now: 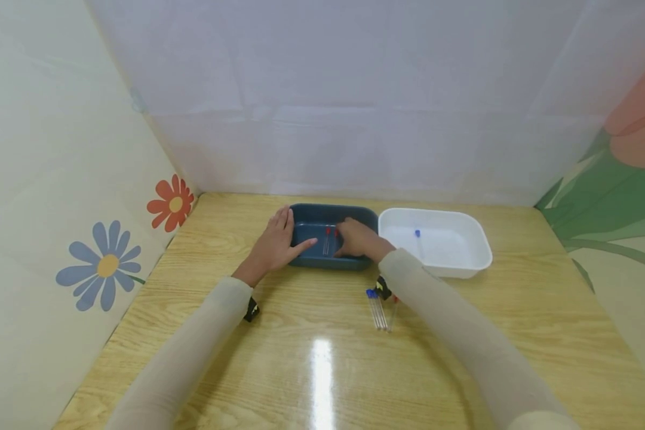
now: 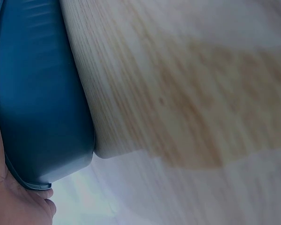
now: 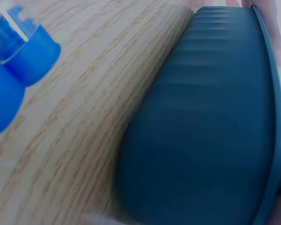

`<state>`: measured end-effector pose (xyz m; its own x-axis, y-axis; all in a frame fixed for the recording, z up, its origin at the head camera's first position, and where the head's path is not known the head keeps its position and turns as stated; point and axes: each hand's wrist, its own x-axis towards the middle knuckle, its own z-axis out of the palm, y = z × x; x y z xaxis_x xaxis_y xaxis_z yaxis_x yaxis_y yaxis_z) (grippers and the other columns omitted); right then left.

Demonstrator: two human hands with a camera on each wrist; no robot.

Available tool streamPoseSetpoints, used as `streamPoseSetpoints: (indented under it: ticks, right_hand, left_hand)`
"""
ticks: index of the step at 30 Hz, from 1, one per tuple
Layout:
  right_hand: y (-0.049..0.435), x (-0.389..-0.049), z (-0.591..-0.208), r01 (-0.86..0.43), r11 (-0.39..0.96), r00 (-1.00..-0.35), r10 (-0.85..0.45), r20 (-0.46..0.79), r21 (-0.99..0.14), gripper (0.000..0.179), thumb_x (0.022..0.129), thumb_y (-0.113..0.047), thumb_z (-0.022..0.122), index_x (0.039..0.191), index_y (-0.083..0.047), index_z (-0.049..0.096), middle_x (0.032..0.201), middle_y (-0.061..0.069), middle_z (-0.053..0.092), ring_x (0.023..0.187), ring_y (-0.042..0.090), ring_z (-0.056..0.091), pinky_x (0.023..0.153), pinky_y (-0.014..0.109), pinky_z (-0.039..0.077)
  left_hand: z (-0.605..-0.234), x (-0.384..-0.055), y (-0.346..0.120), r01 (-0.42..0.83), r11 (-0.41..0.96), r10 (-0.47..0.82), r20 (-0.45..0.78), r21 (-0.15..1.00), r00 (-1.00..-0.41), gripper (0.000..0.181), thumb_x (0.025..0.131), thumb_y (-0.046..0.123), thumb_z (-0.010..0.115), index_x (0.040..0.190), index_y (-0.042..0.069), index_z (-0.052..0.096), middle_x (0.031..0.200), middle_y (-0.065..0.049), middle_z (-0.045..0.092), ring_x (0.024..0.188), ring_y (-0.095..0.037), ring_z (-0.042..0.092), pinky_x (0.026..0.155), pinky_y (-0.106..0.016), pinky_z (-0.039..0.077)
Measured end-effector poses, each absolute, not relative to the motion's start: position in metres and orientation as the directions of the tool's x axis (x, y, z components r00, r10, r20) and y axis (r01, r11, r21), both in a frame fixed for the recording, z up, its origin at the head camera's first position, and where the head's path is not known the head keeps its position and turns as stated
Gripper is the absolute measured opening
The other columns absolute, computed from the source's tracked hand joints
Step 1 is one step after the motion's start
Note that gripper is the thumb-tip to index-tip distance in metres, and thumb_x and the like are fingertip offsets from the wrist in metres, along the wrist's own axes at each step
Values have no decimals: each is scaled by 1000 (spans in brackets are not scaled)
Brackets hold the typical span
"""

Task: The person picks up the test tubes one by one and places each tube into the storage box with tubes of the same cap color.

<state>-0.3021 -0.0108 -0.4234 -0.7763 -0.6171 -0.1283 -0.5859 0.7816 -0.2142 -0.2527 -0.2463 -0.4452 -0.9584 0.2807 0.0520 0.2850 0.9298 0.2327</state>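
My left hand (image 1: 276,242) lies over the left end of a dark blue tray (image 1: 335,263), fingers extended along the rim and thumb reaching over the inside. In the left wrist view, its palm (image 2: 11,201) is right at the tray's rim. My right hand (image 1: 360,239) reaches into the tray's right half, fingers bent downward. A red-capped clear tube (image 1: 328,231) lies on the tray floor. Another red cap (image 1: 337,233) shows right at the right fingertips; I cannot tell whether they pinch it.
A white tray (image 1: 475,272) stands against the blue one, with a blue-capped tube (image 1: 418,236) inside. In front, several blue-capped tubes (image 1: 376,310) and a red-capped tube (image 1: 392,316) lie on the wooden table (image 1: 279,370). The right forearm passes beside them. Walls enclose the back and sides.
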Motion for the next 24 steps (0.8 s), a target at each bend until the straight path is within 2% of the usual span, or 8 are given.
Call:
streamPoseSetpoints:
  ticks: [7,15,24]
  right_hand:
    - [-6,-301,-423,-581,782,-780,-614,-119,-224,70,82,-41,85,130,4,61,118,16,65,111,31,60,100,43,50]
    - [5,-293,-415,-533,794,-819,-571,-57,-293,88,82,-46,85,145,4,50,137,22,58,124,35,56,105,46,47]
    - [9,-282,-401,-511,790,-830,-556,-45,-339,89,83,-44,84,148,2,47,142,21,55,128,34,54,107,47,46]
  left_hand:
    - [-445,-252,-246,286,929,283,48,237,-958,108,97,77,32,159,-6,2,168,-21,-6,156,-36,0,125,-47,5]
    - [-444,-252,-244,286,928,282,53,237,-958,109,96,78,31,159,-7,4,168,-21,-5,156,-36,2,125,-47,5]
    - [-445,-252,-246,289,928,283,61,235,-957,111,95,80,31,159,-7,4,168,-23,-1,156,-36,1,125,-49,7]
